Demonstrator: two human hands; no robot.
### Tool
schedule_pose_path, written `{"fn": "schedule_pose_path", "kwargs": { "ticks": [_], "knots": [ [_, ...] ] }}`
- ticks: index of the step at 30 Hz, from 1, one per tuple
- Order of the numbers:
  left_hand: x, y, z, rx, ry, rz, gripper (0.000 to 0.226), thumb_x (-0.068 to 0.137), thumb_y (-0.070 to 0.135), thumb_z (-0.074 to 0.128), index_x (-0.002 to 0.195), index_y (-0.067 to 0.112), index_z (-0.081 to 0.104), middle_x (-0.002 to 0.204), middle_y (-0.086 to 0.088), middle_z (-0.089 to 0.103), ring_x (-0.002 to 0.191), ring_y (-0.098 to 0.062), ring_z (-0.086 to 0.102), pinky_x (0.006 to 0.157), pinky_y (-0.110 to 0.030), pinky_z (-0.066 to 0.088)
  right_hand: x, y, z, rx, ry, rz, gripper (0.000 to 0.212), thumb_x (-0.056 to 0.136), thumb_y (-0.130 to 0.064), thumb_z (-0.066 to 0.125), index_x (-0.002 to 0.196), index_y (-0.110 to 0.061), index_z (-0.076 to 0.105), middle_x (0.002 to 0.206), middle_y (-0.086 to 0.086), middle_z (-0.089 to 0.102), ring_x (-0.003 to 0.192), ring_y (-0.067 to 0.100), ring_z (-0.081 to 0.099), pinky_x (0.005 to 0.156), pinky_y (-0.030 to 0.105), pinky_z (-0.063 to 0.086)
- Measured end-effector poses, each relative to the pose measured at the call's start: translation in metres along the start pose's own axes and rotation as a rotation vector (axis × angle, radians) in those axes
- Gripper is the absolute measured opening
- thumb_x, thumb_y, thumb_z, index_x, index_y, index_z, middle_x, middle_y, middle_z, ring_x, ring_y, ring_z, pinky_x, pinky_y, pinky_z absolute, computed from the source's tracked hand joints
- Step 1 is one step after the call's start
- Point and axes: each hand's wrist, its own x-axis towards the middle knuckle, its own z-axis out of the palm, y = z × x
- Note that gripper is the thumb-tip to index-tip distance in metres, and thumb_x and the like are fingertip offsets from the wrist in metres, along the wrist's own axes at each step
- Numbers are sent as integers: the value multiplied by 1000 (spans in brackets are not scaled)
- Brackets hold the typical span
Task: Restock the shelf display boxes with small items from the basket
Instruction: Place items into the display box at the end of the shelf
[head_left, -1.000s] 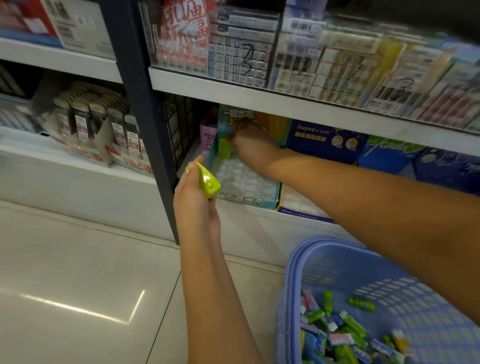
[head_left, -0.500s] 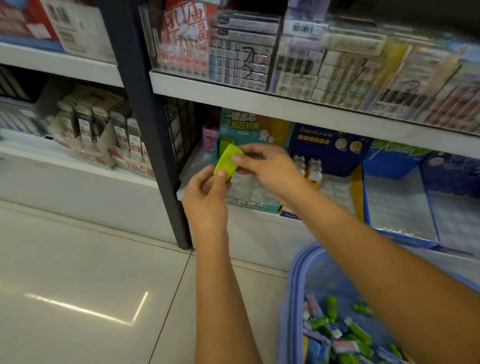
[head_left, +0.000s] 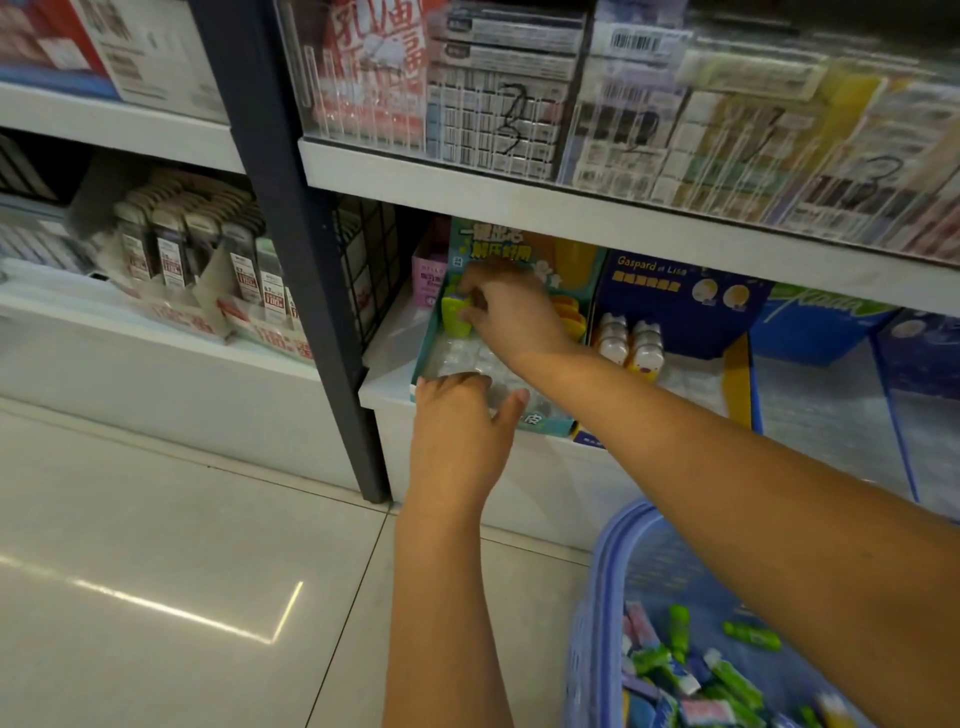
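A teal display box (head_left: 545, 423) with a clear plastic insert stands at the left end of the lower shelf. My right hand (head_left: 511, 314) reaches into its back left corner and pinches a small lime-green item (head_left: 456, 313) there. My left hand (head_left: 460, 421) rests on the front edge of the same box, fingers curled over the rim, holding nothing else. A purple plastic basket (head_left: 608, 597) sits on the floor at the lower right, holding several small green, pink and blue items (head_left: 691, 670).
To the right of the teal box stands a blue display box (head_left: 680, 291) with a few small bottles, then more blue boxes. A dark shelf post (head_left: 306, 270) rises left of the teal box. Packed stationery fills the upper shelf.
My right hand took the green item from my left hand and carried it into the back of the teal box. My left hand moved forward onto the box's front edge.
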Motion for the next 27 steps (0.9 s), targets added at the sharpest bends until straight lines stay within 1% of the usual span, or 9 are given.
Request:
{"fn": "schedule_pose_path", "kwargs": {
  "ticks": [2,5,8,12,15,18,20,24,27],
  "knots": [
    [0,0,0,8,-6,6,43,91,43,56,114,7,64,119,-5,63,118,-22,44,108,-34,28,-2,3,0,-84,15,-36,22,89,-16,60,110,-8,63,119,15,54,109,31,53,88,34,43],
    [1,-2,-2,-16,-44,-10,45,87,46,60,112,9,64,118,-5,63,118,-22,44,96,-31,37,-1,3,1,-213,-29,-67,28,92,-17,54,117,-7,62,125,15,51,119,32,45,94,35,40],
    [3,-3,-2,-11,-82,-36,53,84,48,63,120,9,61,123,-5,62,122,-22,44,97,-33,41,0,2,-6,-173,-79,-35,34,96,-21,49,125,-5,55,129,16,48,123,29,43,95,29,36],
    [6,-3,-1,-48,-42,-69,61,81,50,66,127,11,59,128,-3,60,127,-20,41,99,-33,40,-7,26,-49,-77,-216,-99,43,94,-21,54,136,-23,49,144,5,40,133,21,36,107,24,26],
    [5,-3,2,-49,-8,-68,61,80,51,66,126,11,60,127,-3,60,126,-20,39,99,-32,39,-12,51,-75,-111,-370,-108,48,89,-15,60,136,-22,49,146,2,38,134,19,35,110,24,26],
    [4,-5,2,-56,-11,-82,62,80,52,66,127,12,59,128,-3,59,128,-20,37,98,-31,38,-14,64,-77,-234,-479,-110,51,88,-13,62,136,-19,49,142,7,43,128,23,41,109,33,33],
    [4,-6,1,-74,-18,-81,63,79,52,67,127,12,59,128,-3,59,128,-19,37,98,-32,39,-13,69,-76,-214,-483,-106,47,88,-14,63,134,-18,52,138,7,47,123,24,46,106,35,38],
    [3,-6,0,-75,-29,-67,63,80,52,66,128,12,58,129,-2,58,129,-20,38,101,-34,39,-7,72,-77,-17,-450,-68,38,86,-11,66,124,-8,61,133,11,55,119,23,52,105,30,40],
    [4,-7,0,-71,-35,-72,63,80,52,66,128,12,58,130,-2,58,129,-20,40,101,-35,39,-4,71,-73,27,-444,-54,33,84,-16,68,117,-9,66,126,7,61,113,17,56,100,26,42]
  ]
}}
